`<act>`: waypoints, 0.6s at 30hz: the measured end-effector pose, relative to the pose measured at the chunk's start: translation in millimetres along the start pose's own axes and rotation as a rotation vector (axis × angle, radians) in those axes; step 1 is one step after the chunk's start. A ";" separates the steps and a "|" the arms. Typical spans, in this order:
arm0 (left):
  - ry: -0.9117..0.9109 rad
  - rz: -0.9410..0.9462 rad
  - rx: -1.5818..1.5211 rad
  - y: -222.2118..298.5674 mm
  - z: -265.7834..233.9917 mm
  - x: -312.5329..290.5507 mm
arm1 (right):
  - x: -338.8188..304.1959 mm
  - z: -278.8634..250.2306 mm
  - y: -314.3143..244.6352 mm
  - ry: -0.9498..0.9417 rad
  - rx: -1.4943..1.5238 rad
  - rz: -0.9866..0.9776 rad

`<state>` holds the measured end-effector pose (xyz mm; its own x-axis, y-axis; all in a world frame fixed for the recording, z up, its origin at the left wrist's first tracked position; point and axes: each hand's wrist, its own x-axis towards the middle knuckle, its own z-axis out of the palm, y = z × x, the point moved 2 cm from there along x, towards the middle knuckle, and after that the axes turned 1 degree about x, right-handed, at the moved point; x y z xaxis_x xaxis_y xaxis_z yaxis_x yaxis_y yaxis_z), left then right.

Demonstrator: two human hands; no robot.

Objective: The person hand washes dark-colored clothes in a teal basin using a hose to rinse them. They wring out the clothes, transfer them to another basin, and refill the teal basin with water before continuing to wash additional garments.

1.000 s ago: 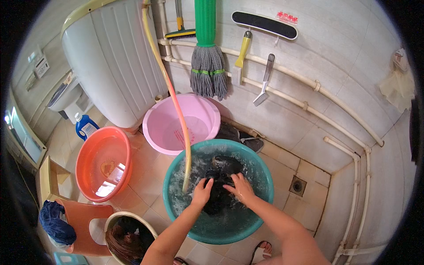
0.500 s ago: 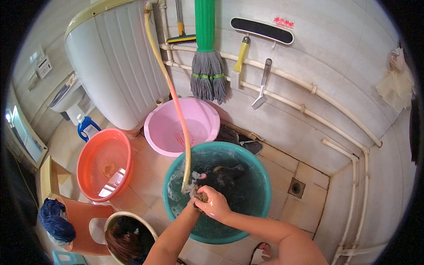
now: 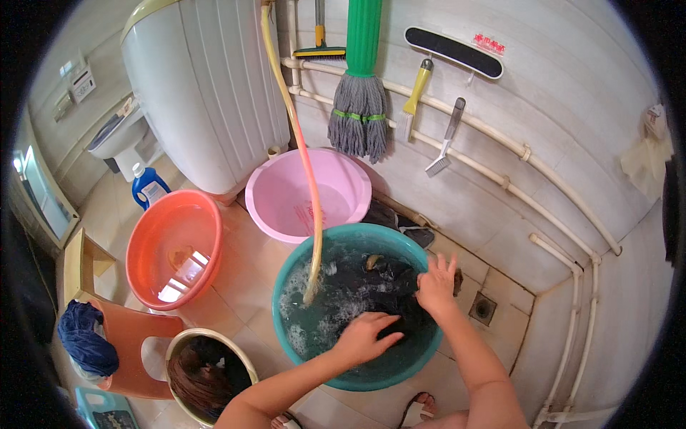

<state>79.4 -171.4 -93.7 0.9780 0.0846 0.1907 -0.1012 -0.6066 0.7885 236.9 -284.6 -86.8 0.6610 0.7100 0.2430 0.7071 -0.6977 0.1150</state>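
A teal basin [image 3: 280, 325] holds sudsy water with dark cloth [image 3: 389, 286] soaking in it. A yellowish hose [image 3: 316, 257] hangs down into the basin, its end at foamy water. My left hand [image 3: 366, 338] is over the near part of the basin, fingers stretched apart and nothing in them. By the right rim is my right hand [image 3: 436, 284], its visible fingers spread upward. Just beyond that hand, outside the rim, appears a small brownish clump [image 3: 458, 281]; whether the hand touches it I cannot tell.
A pink basin [image 3: 263, 214] stands behind, an orange basin [image 3: 137, 282] with water to the left. Nearer are a cream bucket [image 3: 251, 363] of dark clothes and an orange stool [image 3: 139, 332] bearing blue cloth. A floor drain [image 3: 483, 307] lies right; a mop [image 3: 359, 118] and brushes hang on the wall.
My hands, together around a greyish-brown clump at the hose's end, have come apart. The right moved to the right rim, the left over the cloth. A similar clump now shows outside the rim.
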 end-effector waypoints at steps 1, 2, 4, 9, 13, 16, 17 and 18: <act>-0.007 -0.044 0.118 -3.8 -7.2 -3.6 | 0.7 2.3 -1.6 0.023 -0.042 -0.063; -0.080 -0.131 0.388 -19.3 -10.5 -6.8 | 1.5 5.5 -4.9 0.045 -0.085 -0.125; -0.159 -0.431 0.507 -50.0 -20.6 -19.4 | -3.5 5.0 -41.5 -0.541 0.450 -0.099; -0.413 -0.884 0.239 -96.3 -22.1 -34.6 | -29.6 53.6 -103.0 -1.141 0.052 -0.154; -0.281 -1.384 -0.592 -121.1 8.2 -33.0 | -41.6 159.6 -97.2 -1.039 0.280 -0.035; -0.216 -1.156 -1.040 -150.0 39.4 -33.2 | -29.6 143.5 -90.5 -0.709 0.652 0.338; -0.183 -1.089 -1.103 -138.7 40.0 -30.2 | -18.5 131.9 -88.6 -0.782 0.831 0.541; -0.177 -1.149 -1.092 -107.5 30.4 -18.0 | -20.0 122.3 -82.2 -0.637 1.131 0.582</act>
<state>78.2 -131.7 -199.6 0.6233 -0.0587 -0.7798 0.6715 0.5513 0.4952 196.2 -229.8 -218.9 0.7058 0.4857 -0.5156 -0.0850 -0.6646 -0.7424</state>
